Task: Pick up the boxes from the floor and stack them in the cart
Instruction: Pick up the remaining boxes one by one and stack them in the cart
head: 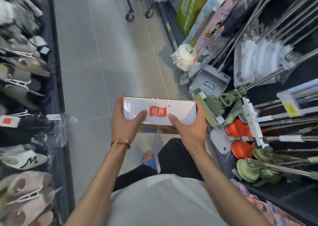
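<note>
The glossy white cardboard box with the red logo (pixel 160 111) is held level at its short ends, left hand (pixel 124 122) and right hand (pixel 189 126) clamped tight, long axis crosswise, with the black wheeled cart (pixel 137 2) straight ahead, well apart down the aisle.

Both arms are reaching forward and down from the torso, bare to above the elbows, forearms converging toward the middle. The left hand (pixel 126 124) is gripping the left end of a box (pixel 159 111), thumb lying across the top face, fingers wrapping the far edge. The right hand (pixel 188 127) is mirroring it on the right end, thumb on top, fingers curling round the side. A red cord bracelet (pixel 120 143) is circling the left wrist.
</note>
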`<action>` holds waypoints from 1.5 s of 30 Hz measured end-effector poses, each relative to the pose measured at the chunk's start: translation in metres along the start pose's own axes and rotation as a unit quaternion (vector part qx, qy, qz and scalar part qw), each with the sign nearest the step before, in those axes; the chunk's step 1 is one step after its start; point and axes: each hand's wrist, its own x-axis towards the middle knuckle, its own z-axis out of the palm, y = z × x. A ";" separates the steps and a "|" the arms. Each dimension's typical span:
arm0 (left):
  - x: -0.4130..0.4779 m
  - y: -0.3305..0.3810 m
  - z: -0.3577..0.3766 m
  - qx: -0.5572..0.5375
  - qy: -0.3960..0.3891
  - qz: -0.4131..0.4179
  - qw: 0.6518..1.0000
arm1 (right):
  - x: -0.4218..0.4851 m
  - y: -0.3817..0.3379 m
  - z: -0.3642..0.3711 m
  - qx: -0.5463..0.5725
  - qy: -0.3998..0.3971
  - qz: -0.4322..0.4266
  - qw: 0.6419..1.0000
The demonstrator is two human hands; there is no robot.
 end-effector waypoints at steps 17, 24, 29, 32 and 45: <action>0.274 0.120 0.009 -0.022 0.073 -0.025 0.997 | 0.267 -0.144 0.134 -0.013 -0.098 -0.018 0.995; 0.392 0.162 0.002 -0.059 0.092 -0.037 0.993 | 0.368 -0.206 0.202 -0.035 -0.123 -0.032 0.991; 0.499 0.186 -0.015 -0.058 0.100 -0.040 0.992 | 0.440 -0.250 0.274 -0.044 -0.126 -0.042 0.990; 0.568 0.202 -0.032 -0.058 0.095 -0.030 0.993 | 0.481 -0.278 0.321 -0.036 -0.109 -0.046 0.992; 0.810 0.292 -0.103 0.004 0.041 0.020 0.999 | 0.613 -0.403 0.487 0.006 -0.062 -0.017 0.998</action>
